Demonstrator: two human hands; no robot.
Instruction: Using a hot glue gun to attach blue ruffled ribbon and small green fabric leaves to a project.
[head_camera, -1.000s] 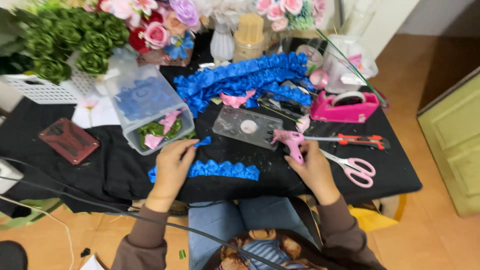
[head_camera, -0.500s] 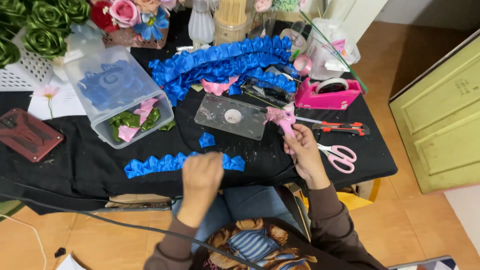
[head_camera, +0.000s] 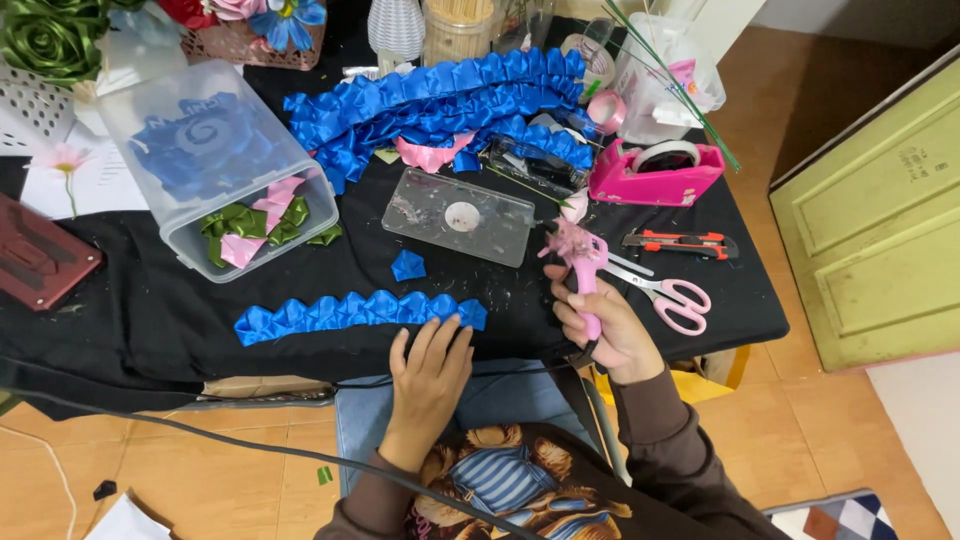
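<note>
While the right hand (head_camera: 608, 325) grips a pink glue gun (head_camera: 580, 262), the left hand (head_camera: 432, 368) lies flat at the table's near edge.

Left fingers are loosely spread and hold nothing — their tips touch the right end of a strip of folded blue ribbon petals (head_camera: 350, 313) lying along the front of the black tablecloth (head_camera: 130, 330). The right hand is closed round the glue gun's handle, nozzle pointing away toward a clear plastic plate (head_camera: 458, 216). One loose blue petal (head_camera: 407, 266) sits between strip and plate. Further left, a clear plastic tub (head_camera: 205, 160) lies tilted — green and pink ribbon pieces (head_camera: 258, 220) inside, with blue showing through its wall. Pink-handled scissors (head_camera: 668, 293) rest just beside the gun.
</note>
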